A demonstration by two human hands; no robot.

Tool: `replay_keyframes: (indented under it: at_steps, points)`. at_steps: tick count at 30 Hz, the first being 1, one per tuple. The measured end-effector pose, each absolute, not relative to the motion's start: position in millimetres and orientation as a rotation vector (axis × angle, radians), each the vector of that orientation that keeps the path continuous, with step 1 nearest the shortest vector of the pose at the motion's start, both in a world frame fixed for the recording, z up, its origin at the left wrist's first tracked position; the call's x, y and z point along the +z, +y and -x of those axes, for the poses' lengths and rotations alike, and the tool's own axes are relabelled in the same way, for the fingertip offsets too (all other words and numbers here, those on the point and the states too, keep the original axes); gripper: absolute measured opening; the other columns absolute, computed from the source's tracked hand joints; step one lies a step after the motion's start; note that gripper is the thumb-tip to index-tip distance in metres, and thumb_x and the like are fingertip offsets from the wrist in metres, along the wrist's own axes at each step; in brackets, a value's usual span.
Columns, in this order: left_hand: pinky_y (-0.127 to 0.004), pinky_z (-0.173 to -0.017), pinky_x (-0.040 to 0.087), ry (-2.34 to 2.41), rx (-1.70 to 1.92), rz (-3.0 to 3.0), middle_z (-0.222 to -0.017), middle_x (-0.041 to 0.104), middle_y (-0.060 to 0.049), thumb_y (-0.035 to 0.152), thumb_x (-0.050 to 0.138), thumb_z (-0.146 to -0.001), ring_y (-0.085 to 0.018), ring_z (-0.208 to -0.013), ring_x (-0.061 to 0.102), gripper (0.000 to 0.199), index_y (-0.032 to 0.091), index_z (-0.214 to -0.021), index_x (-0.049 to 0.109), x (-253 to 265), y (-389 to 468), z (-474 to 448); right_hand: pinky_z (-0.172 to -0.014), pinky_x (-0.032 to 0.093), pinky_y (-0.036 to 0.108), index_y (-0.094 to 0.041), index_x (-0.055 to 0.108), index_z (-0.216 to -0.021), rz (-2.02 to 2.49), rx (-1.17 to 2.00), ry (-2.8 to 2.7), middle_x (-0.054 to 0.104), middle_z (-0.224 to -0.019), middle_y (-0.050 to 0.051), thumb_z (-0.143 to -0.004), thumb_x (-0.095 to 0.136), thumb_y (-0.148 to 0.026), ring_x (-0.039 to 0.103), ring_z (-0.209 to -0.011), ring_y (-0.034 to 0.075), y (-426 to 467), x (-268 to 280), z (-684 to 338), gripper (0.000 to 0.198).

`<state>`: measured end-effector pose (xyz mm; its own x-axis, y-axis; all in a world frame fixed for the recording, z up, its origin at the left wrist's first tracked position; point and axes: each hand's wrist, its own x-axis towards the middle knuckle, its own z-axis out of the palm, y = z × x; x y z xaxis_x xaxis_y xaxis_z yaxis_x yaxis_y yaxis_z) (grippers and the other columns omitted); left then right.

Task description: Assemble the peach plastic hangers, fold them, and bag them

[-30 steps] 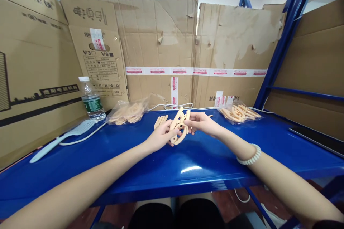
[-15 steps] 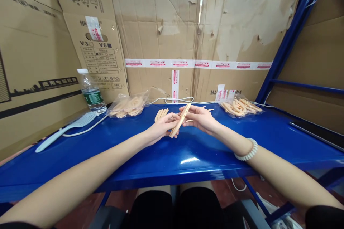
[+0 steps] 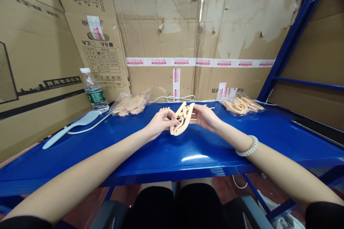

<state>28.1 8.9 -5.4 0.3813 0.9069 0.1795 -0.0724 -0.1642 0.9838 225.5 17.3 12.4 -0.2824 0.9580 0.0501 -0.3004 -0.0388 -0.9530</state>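
A pale, wood-coloured assembly of curved pieces (image 3: pixel 185 126) is held tilted above the blue table, its thick curved side facing me and smaller parts showing inside. My left hand (image 3: pixel 158 124) pinches its left side between thumb and fingers. On the other side, my right hand (image 3: pixel 206 118) has its fingers closed around the upper right edge, partly hidden behind the piece. Behind my left fingers lie several loose pale strips (image 3: pixel 164 109). More thin pale parts (image 3: pixel 210 107) show beyond my right hand.
Plastic bags of similar parts lie at the back left (image 3: pixel 131 103) and back right (image 3: pixel 242 105). A water bottle (image 3: pixel 95 94), a light blue hairbrush (image 3: pixel 72 127) and a white cable (image 3: pixel 90 127) are on the left. A dark flat device (image 3: pixel 319 132) rests at the right. Cardboard walls (image 3: pixel 161 39) stand behind.
The assembly has turned from nearly edge-on to show its open, curved shape and inner parts. Both hands still hold it, their fingers slightly shifted. The camera view has moved a little.
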Motion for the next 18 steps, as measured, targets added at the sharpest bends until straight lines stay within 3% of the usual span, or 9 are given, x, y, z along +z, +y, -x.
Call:
replay_keyframes:
  at_steps: [3, 8, 12, 18]
  points:
    - [-0.027, -0.057, 0.054, 0.792, 1.089, -1.482, -0.07, 0.063, 0.001, 0.028, 0.082, -0.06, -0.015, -0.065, 0.065, 0.036, 0.017, -0.075, 0.051, -6, 9, -29, -0.045, 0.052, 0.023, -0.013, 0.064, -0.083, 0.82, 1.564, -1.153, 0.068, -0.07, 0.007, -0.099, 0.039, -0.033, 0.061, -0.052, 0.013, 19, 14, -228, 0.036]
    - [-0.025, -0.054, 0.052, 0.802, 1.168, -1.53, -0.07, 0.062, 0.002, 0.026, 0.081, -0.06, -0.016, -0.065, 0.066, 0.033, 0.016, -0.074, 0.053, -7, 11, -29, -0.039, 0.048, 0.022, -0.014, 0.061, -0.078, 0.823, 1.55, -1.213, 0.061, -0.065, 0.004, -0.096, 0.045, -0.039, 0.056, -0.047, 0.011, 20, 16, -231, 0.035]
    - [-0.023, -0.055, 0.05, 0.813, 1.225, -1.576, -0.067, 0.061, 0.003, 0.023, 0.08, -0.059, -0.015, -0.064, 0.066, 0.032, 0.016, -0.07, 0.052, -5, 12, -28, -0.041, 0.048, 0.02, -0.014, 0.063, -0.084, 0.808, 1.432, -1.336, 0.061, -0.064, 0.001, -0.079, 0.069, -0.031, 0.056, -0.049, 0.009, 21, 15, -235, 0.019]
    - [-0.021, -0.056, 0.049, 0.849, 1.355, -1.597, -0.066, 0.06, 0.004, 0.022, 0.079, -0.061, -0.014, -0.064, 0.065, 0.032, 0.017, -0.068, 0.048, -3, 13, -26, -0.052, 0.054, 0.021, -0.01, 0.068, -0.08, 0.837, 1.37, -1.464, 0.065, -0.063, 0.003, -0.066, 0.08, -0.028, 0.057, -0.053, 0.008, 26, 15, -243, 0.026]
